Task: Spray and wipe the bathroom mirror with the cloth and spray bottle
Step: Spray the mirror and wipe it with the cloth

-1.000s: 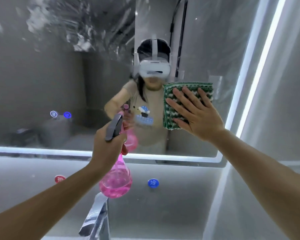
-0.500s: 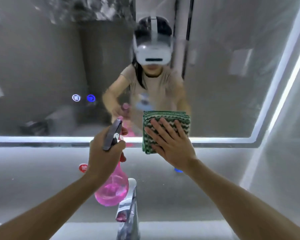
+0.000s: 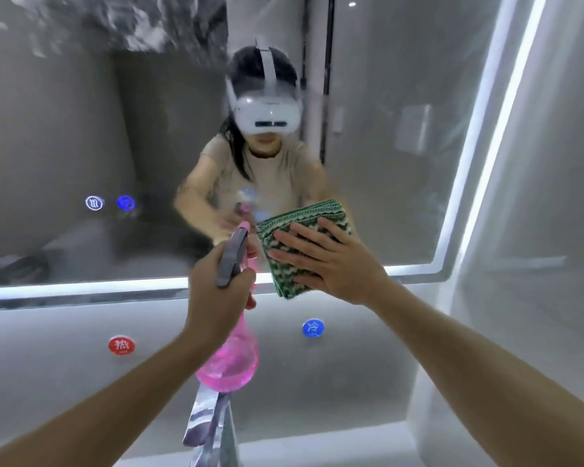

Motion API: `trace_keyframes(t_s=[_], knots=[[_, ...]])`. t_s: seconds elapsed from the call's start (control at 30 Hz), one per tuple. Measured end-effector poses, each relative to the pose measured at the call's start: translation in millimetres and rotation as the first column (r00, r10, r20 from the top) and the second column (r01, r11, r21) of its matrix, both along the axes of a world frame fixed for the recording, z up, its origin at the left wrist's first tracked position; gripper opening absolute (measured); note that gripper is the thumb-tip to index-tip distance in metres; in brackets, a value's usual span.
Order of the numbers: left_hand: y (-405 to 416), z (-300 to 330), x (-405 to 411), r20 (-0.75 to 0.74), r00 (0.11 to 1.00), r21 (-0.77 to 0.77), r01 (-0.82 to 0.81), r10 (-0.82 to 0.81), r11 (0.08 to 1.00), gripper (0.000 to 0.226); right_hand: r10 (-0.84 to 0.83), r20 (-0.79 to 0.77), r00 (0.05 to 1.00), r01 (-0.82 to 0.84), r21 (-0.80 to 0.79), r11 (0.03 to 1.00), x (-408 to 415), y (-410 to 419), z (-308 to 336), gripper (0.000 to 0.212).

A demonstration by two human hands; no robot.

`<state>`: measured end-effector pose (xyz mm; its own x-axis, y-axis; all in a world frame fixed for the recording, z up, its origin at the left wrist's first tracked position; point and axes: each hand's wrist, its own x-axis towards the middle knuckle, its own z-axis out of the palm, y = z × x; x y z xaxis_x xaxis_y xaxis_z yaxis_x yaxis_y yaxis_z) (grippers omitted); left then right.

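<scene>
The bathroom mirror (image 3: 402, 79) fills the upper view, edged by a lit strip, and its top left still carries streaks of foam. My right hand (image 3: 327, 261) presses a folded green-and-white cloth (image 3: 304, 217) flat against the glass near the mirror's lower edge, fingers spread and straight. My left hand (image 3: 216, 294) grips the neck of a pink spray bottle (image 3: 230, 362) with a grey trigger head, held just left of the cloth and in front of the mirror's bottom edge. A person wearing a white headset is reflected in the glass.
Below the mirror is a grey wall with a red hot-water button (image 3: 121, 345) and a blue cold-water button (image 3: 313, 327). A chrome faucet (image 3: 209, 426) rises at the bottom centre. Two small lit touch icons (image 3: 110, 202) glow in the mirror's left part.
My right hand has slid the cloth down from the mirror's middle right to its lower edge, then slightly right and up. The left hand kept holding the bottle in much the same place.
</scene>
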<state>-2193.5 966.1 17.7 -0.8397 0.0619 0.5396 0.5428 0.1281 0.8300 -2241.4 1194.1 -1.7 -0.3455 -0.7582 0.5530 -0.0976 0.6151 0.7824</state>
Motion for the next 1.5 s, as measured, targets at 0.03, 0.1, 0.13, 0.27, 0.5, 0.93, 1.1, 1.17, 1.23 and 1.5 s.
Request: trace_keyframes(t_s=[0.03, 0.1, 0.13, 0.27, 0.5, 0.93, 1.1, 1.17, 1.23, 1.5], knots=[[12, 6, 3, -0.019, 1.0, 0.009, 0.022, -0.022, 1.0, 0.034, -0.014, -0.019, 1.0, 0.013, -0.019, 1.0, 5, 14, 8, 0.05], [34, 16, 7, -0.046, 0.998, 0.027, 0.051, -0.05, 0.998, 0.032, -0.037, -0.06, 0.998, 0.034, -0.048, 0.998, 14, 45, 26, 0.051], [45, 20, 10, -0.046, 0.997, 0.035, 0.067, -0.065, 0.997, 0.025, -0.052, -0.083, 0.995, 0.047, -0.065, 0.997, 19, 62, 35, 0.052], [84, 27, 17, -0.037, 0.995, 0.058, 0.097, -0.095, 0.994, 0.025, -0.133, -0.175, 0.976, 0.08, -0.279, 0.957, 32, 113, 54, 0.057], [125, 4, 25, 0.058, 0.993, 0.079, 0.097, -0.102, 0.992, 0.03, -0.226, -0.197, 0.954, -0.01, -0.774, 0.633, 26, 105, -4, 0.058], [122, -14, 32, 0.037, 0.998, 0.02, 0.059, -0.059, 0.998, 0.049, -0.225, -0.209, 0.952, 0.01, -0.71, 0.704, 32, 107, -4, 0.059], [127, -9, 33, -0.007, 0.997, 0.004, 0.075, -0.075, 0.997, 0.048, -0.221, -0.271, 0.937, -0.066, -0.758, 0.649, 18, 106, -7, 0.061], [126, -10, 34, 0.005, 0.998, -0.001, 0.063, -0.063, 0.998, 0.043, -0.248, -0.272, 0.93, -0.071, -0.795, 0.603, 16, 101, -14, 0.06], [125, -12, 36, 0.03, 0.999, 0.01, 0.044, -0.045, 0.999, 0.044, -0.271, -0.261, 0.927, -0.068, -0.825, 0.561, 16, 94, -22, 0.06], [111, -17, 34, 0.091, 0.992, 0.0, -0.084, 0.084, 0.996, 0.025, -0.317, -0.274, 0.908, -0.098, -0.873, 0.477, 9, 68, -12, 0.057]])
